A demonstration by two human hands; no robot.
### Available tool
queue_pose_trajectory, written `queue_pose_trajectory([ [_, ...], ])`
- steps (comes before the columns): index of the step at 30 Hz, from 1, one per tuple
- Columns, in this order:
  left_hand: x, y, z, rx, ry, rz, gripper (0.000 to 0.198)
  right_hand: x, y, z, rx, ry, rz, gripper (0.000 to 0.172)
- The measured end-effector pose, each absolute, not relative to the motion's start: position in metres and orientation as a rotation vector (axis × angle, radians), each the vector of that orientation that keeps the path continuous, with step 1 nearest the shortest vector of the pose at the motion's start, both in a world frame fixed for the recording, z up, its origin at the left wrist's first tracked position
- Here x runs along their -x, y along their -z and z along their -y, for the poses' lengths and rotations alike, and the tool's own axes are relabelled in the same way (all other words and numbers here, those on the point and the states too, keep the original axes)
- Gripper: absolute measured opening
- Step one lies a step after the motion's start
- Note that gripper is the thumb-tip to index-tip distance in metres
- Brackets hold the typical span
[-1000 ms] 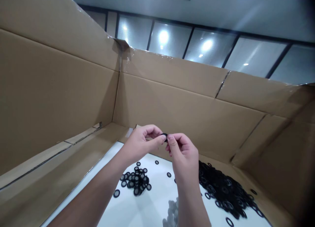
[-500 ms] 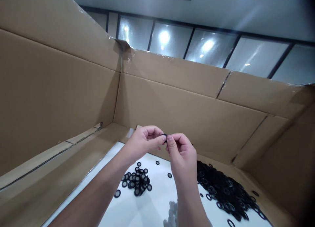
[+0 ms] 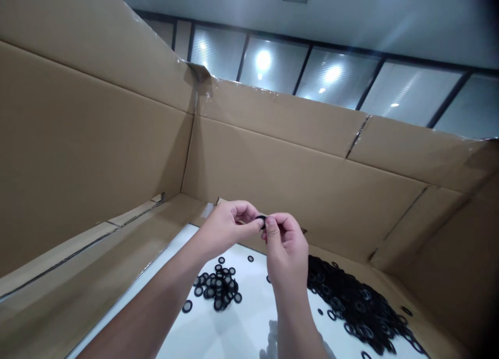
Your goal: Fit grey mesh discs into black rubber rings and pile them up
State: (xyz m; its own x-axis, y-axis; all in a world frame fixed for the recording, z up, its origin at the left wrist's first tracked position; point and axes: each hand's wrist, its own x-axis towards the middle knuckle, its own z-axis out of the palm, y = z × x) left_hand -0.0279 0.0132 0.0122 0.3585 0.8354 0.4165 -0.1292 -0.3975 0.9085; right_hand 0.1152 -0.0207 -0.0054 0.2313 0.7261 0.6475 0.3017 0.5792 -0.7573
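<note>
My left hand and my right hand meet in mid-air above a white surface. Both pinch one small black ring between thumb and fingertips. Below the left hand lies a small heap of black rings with grey centres. A much larger pile of plain black rings spreads out to the right of my right wrist. A few single rings lie scattered between the two heaps.
High brown cardboard walls enclose the work area on the left, back and right. A cardboard flap slopes along the left side. A pale grey heap shows under my right forearm. Lit ceiling panels show above.
Both hands have sunk slightly and stayed joined on the ring. The view has tilted a little; the right hand now covers more of the large pile's left edge.
</note>
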Motion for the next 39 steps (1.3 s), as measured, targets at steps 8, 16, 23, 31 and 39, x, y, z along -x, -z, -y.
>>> queue_pose_trajectory([
  [8,0.031,-0.012,-0.013,-1.727,-1.193,-0.705,0.022,-0.134,-0.004,0.023,0.987,-0.526,1.513,0.026],
  [16,0.034,-0.016,-0.011,-1.741,-1.156,-0.677,0.022,-0.135,-0.004,0.023,0.935,-0.598,1.474,0.023],
  [23,0.010,-0.013,0.001,-1.500,-1.399,-0.542,0.019,-0.110,0.003,0.020,0.717,-0.689,1.187,0.020],
  [31,-0.001,-0.004,0.005,-1.493,-1.471,-0.544,0.016,-0.098,0.009,0.025,0.717,-0.589,1.082,0.021],
  [39,0.006,-0.006,-0.002,-1.624,-1.494,-0.595,0.017,-0.100,0.006,0.022,0.763,-0.525,1.073,0.021],
])
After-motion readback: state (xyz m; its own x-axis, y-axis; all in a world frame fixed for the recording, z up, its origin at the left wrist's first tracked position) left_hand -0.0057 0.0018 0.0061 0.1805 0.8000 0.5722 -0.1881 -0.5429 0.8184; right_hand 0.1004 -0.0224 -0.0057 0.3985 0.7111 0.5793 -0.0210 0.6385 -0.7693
